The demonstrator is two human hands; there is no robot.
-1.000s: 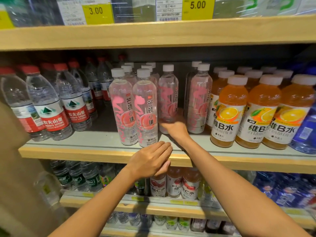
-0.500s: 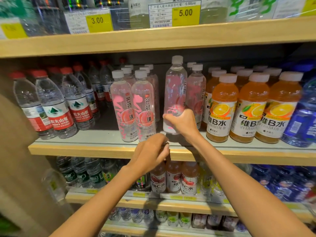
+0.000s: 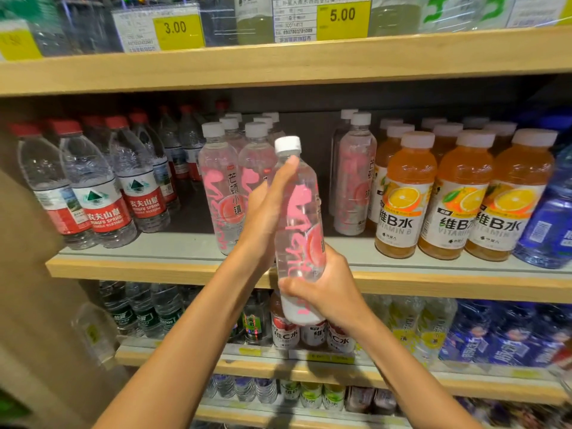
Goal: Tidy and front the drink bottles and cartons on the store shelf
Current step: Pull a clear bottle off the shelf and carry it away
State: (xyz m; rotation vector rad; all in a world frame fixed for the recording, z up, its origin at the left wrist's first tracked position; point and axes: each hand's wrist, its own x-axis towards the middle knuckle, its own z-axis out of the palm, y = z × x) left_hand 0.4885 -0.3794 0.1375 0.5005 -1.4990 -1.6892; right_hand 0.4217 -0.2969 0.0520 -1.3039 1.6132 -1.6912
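A clear bottle with pink print and a white cap [image 3: 298,224] is held upright in front of the middle shelf [image 3: 154,264]. My right hand [image 3: 322,289] grips its base from below. My left hand [image 3: 267,212] lies against its left side with the fingers reaching up to the neck. Behind it, more pink-print bottles [image 3: 221,187] stand at the shelf front on the left, and another row [image 3: 354,181] stands further back on the right, leaving a gap between them.
Red-capped water bottles [image 3: 102,193] fill the shelf's left part. Orange vitamin drinks [image 3: 455,193] stand to the right, then a blue bottle [image 3: 548,224]. Price tags [image 3: 342,17] hang on the upper shelf. Lower shelves hold small bottles [image 3: 284,329].
My right hand has pulled the pink-print bottle off the shelf toward me. My left hand rose from the shelf edge onto the bottle's side.
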